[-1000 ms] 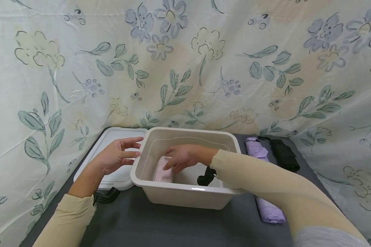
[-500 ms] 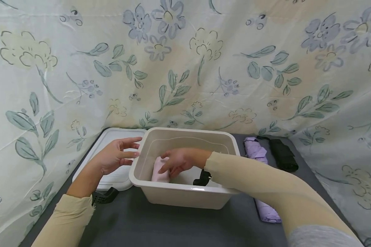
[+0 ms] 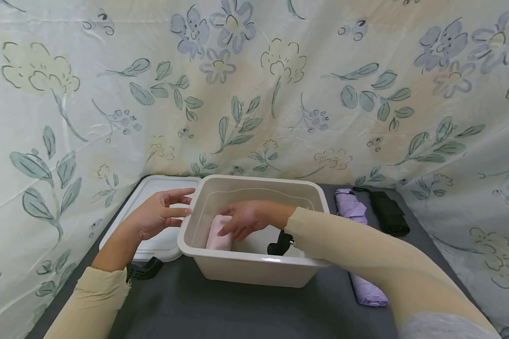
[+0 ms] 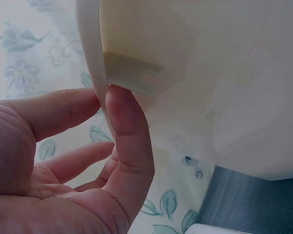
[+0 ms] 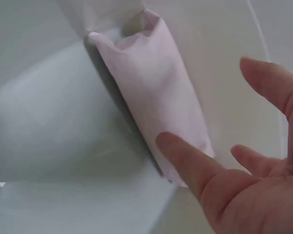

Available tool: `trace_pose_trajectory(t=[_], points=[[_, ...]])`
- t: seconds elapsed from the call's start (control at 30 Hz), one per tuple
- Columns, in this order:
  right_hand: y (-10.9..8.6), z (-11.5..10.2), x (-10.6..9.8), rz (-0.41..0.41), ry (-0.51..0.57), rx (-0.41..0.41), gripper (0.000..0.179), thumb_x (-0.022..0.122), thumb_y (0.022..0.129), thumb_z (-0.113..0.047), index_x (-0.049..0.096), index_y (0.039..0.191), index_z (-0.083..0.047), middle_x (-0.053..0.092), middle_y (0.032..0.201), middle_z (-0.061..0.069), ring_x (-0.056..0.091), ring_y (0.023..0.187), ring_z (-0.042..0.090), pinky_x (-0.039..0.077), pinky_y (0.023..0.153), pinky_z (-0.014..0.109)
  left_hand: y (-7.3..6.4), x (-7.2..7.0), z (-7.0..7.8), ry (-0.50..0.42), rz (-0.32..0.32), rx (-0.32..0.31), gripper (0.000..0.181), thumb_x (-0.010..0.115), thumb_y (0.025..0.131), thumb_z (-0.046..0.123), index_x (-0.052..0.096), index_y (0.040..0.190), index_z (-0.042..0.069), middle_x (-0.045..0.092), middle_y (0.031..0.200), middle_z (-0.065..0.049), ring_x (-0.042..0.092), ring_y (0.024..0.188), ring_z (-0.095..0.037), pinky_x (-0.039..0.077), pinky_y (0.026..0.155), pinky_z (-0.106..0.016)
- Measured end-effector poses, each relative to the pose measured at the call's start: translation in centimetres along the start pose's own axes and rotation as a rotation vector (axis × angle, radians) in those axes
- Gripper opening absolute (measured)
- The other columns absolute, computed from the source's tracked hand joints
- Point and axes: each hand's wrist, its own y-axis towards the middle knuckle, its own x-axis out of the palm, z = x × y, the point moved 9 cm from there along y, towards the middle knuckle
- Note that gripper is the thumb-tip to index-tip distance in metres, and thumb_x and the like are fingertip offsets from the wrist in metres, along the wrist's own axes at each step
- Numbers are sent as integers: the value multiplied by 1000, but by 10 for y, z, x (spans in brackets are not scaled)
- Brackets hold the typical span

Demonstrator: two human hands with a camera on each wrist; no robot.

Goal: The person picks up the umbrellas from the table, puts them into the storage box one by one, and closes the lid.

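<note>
A beige plastic bin (image 3: pixel 258 273) stands in the middle of the table. Inside, against its left end, lies a pink folded fabric-like bundle (image 3: pixel 218 234), seen closer as a soft pink bundle (image 5: pixel 154 83) in the right wrist view. My right hand (image 3: pixel 254 219) reaches into the bin with fingers spread; one fingertip overlaps the bundle, and whether it touches cannot be told. At the bin's left rim, my left hand (image 3: pixel 157 215) pinches the edge between thumb and a finger, as the left hand (image 4: pixel 97 161) in the left wrist view shows.
A white lid (image 3: pixel 165 240) lies flat to the left, partly behind the left hand. To the right are a purple folded bundle (image 3: pixel 351 205), another purple bundle (image 3: pixel 370 292) nearer me, and a black folded bundle (image 3: pixel 389 214). A floral curtain (image 3: pixel 254 117) closes off the back.
The pink bundle has shifted slightly left toward the bin's end wall. My right hand moved left against it, then drew slightly back. The left hand keeps its place at the rim.
</note>
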Motion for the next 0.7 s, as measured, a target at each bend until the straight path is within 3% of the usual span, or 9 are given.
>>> trace_pose_trajectory(t=[0.13, 0.27, 0.43, 0.57, 0.7], points=[[-12, -7, -6, -14, -13, -26, 78, 76, 93, -16, 34, 158, -10, 58, 131, 13, 54, 133, 41, 45, 114, 52, 0, 0, 1, 5, -8, 7, 72, 71, 97, 14, 34, 159, 3, 49, 137, -17, 66, 107, -14, 61, 88, -32], [-25, -16, -15, 1, -33, -81, 74, 76, 94, -19, 37, 156, -12, 57, 140, 12, 52, 139, 40, 46, 113, 52, 0, -2, 2, 13, -8, 15, 72, 70, 97, 12, 34, 158, 2, 49, 136, -16, 66, 106, -13, 61, 87, -33], [-44, -27, -25, 22, -31, -159, 71, 73, 96, -17, 36, 157, -16, 58, 142, 13, 57, 136, 34, 47, 113, 50, 0, -2, 2, 7, -14, 20, 72, 69, 97, 11, 33, 159, 1, 49, 135, -16, 68, 104, -12, 62, 87, -32], [-62, -33, -41, 92, -80, -218, 69, 74, 95, -18, 41, 155, -20, 57, 145, 15, 63, 127, 26, 48, 112, 47, 0, 0, 1, 6, -23, 23, 71, 69, 98, 11, 34, 158, 1, 48, 136, -17, 68, 103, -11, 61, 87, -32], [-82, -35, -54, 145, -90, -265, 68, 74, 95, -18, 43, 155, -20, 50, 153, 15, 62, 130, 27, 49, 111, 46, 0, 1, 1, 12, -31, 27, 71, 69, 98, 12, 34, 158, 1, 47, 138, -20, 69, 103, -12, 61, 87, -32]])
